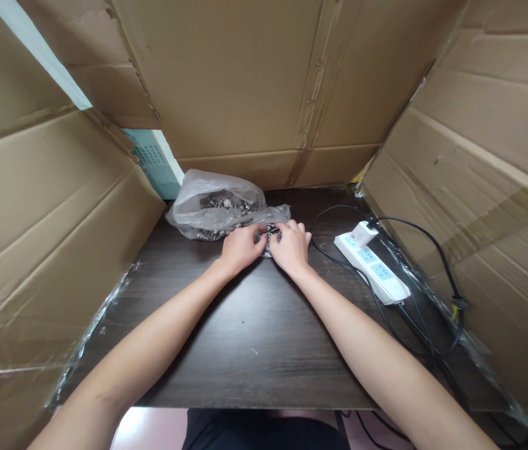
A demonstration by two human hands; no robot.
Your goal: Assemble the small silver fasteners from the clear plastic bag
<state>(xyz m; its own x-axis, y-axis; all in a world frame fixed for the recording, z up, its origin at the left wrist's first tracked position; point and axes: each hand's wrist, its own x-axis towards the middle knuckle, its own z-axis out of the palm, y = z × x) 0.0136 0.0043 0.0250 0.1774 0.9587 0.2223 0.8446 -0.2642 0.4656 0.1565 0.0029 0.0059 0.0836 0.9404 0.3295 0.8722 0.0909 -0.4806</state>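
A clear plastic bag (217, 184) lies near the back of the dark table, its mouth open towards me. Small shiny metal parts (229, 205) fill it, too small to name exactly. My left hand (244, 245) is closed at the bag's near right side, fingers curled over the plastic. Close beside it, my right hand (290, 244) grips the crumpled right end of the bag, fingers bent. Between the two thumbs several dark and silvery metal parts (270, 230) show. Most of my fingertips are hidden behind the hands and plastic.
On the right a white power strip (376, 269) holds a plugged-in white adapter (365, 234). Black cables (437, 250) loop around it and down the right side. Cardboard walls (245, 81) enclose the dark table (245, 350) on the left, back and right.
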